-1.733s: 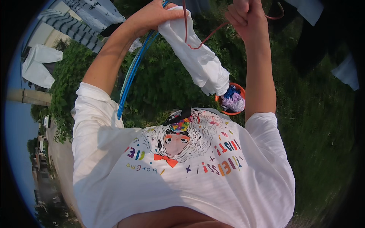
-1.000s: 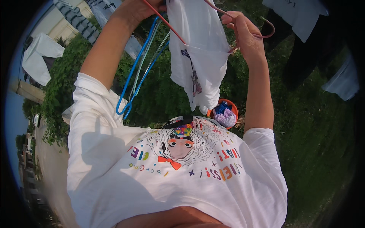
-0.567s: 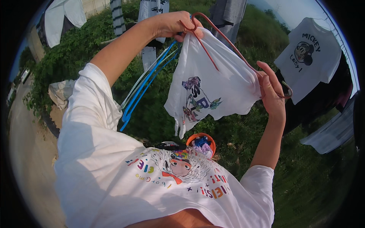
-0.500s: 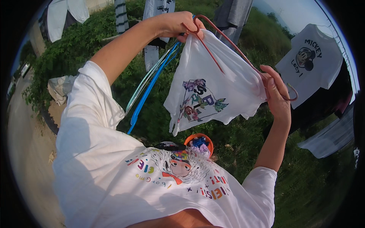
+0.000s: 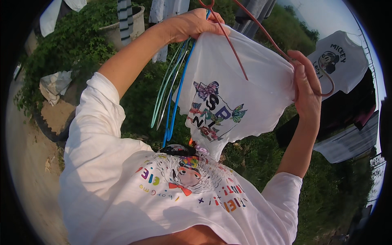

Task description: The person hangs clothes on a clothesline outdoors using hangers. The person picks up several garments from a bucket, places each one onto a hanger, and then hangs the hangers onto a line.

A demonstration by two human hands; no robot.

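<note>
A white T-shirt (image 5: 253, 65) with a butterfly print is stretched between my hands in front of me. My left hand (image 5: 200, 25) is closed on the shirt's upper left edge. Several green, white and blue hangers (image 5: 176, 94) dangle below that hand. A reddish hanger (image 5: 267, 34) runs along the top of the shirt. One of its arms lies across the shirt's front; its curved end sticks out beyond my right hand (image 5: 304, 77). That hand is closed on the shirt's right edge, with the hanger against it.
Behind to the right hang a white printed T-shirt (image 5: 347, 61) and dark clothes (image 5: 347, 110). Grey and striped clothes (image 5: 125, 20) hang at the back, near a round pot (image 5: 138, 24). Green plants surround me; a dirt path (image 5: 24, 163) runs at the left.
The reddish hanger has shifted up and right, its hook leaving my left hand's fingers. The shirt is spread a little wider. It now hides most of the orange basket below.
</note>
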